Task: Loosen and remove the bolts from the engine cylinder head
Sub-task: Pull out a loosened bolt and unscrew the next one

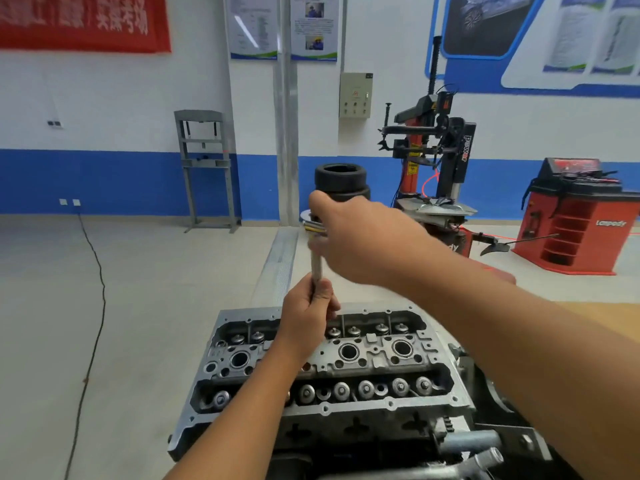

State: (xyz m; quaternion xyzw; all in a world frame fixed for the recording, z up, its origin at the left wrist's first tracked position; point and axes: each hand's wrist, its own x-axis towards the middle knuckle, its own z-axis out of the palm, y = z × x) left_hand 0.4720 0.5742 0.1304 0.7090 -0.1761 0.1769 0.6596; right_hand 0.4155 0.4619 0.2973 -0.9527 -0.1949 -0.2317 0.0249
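Head view: left hand [309, 308] grips stiff steel extension bar [316, 268] low, right hand [360, 237] wraps its top at 12 o'clock over heavy, rigid cylinder head [346, 368].

My left hand [306, 308] grips the lower shaft of an upright socket wrench extension [316, 268] over the cylinder head [322, 368], far valve row. My right hand [356, 237], at 12 o'clock from the left, wraps the tool's top end. Stacked tyres [341, 181] sit behind, tyre changer [436, 161] at 2 o'clock.
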